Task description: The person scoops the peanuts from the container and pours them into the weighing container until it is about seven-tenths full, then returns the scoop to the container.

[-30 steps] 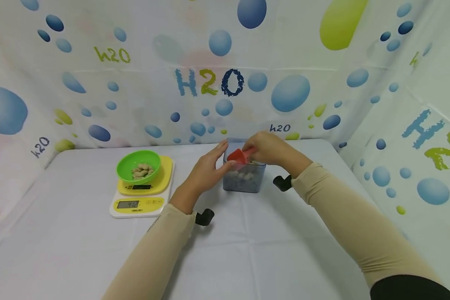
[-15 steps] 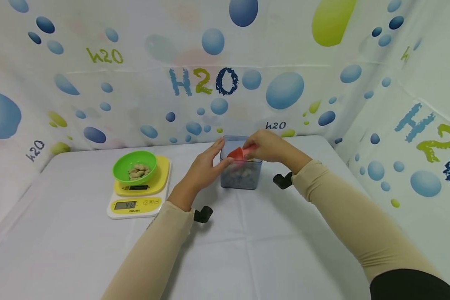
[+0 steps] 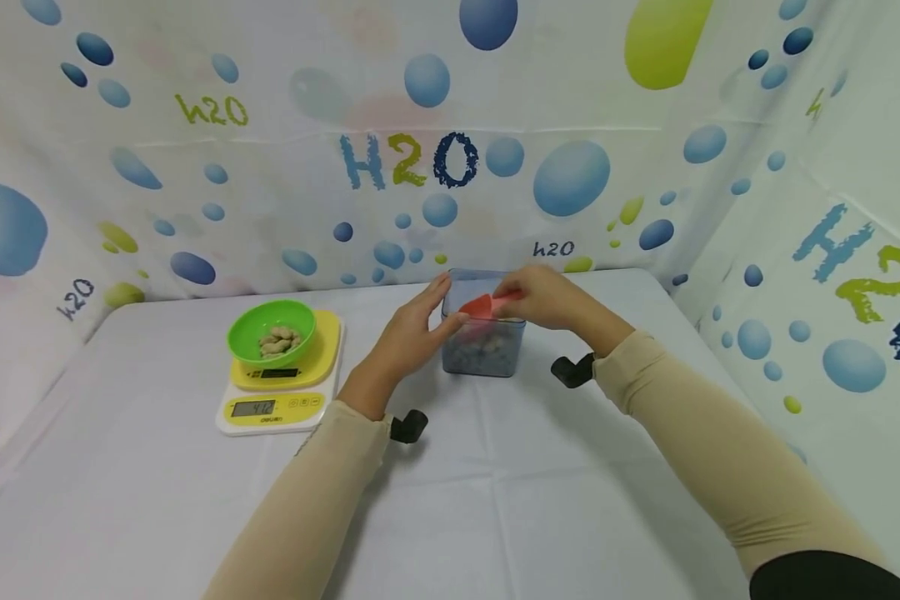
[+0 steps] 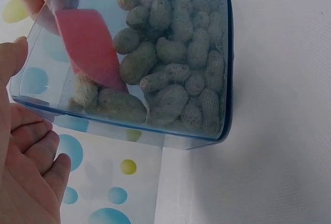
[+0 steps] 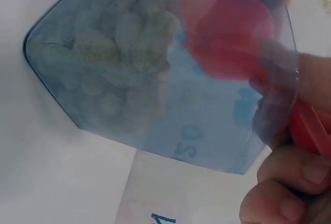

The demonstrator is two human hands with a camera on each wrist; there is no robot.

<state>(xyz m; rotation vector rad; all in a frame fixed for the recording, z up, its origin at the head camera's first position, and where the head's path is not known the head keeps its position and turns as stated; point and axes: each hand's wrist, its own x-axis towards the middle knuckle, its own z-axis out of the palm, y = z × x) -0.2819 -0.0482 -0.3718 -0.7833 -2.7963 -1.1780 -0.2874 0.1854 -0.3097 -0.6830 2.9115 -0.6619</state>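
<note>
Over on the person's left, a white-and-yellow digital kitchen scale [image 3: 300,383] is sitting well apart from the action, its small display glowing with digits too blurred to read surely. On top of it, a round bright-green plastic bowl [image 3: 242,343] is holding a little heap of tan, unshelled peanuts [image 3: 279,340]. And in the middle, a square, clear blue-tinted plastic container [image 3: 487,371] is standing upright, more peanuts [image 4: 178,53] crowding its lower part. Its see-through walls are surrounding the working end of the red plastic scoop [image 3: 477,307], and the left hand [image 3: 412,337] is bracing the container's left side, its fingers lying fairly straight and its thumb reaching towards the near corner of the rim.

Now the right hand [image 3: 540,296]: it is pinching the scoop's handle between thumb and fingers, coming in over the container's right side. The scoop's head is pointing leftwards from that hand, sitting inside the walls, its lower edge meeting the peanuts in the left wrist view.

Underneath, a white cloth is covering the table [image 3: 450,517], faint creases running across it, and the arms, in beige sleeves [image 3: 705,433], are casting soft shadows. Behind and to the sides, a white curtain [image 3: 345,92] is hanging, showing blue and green drops and "H2O" lettering.
</note>
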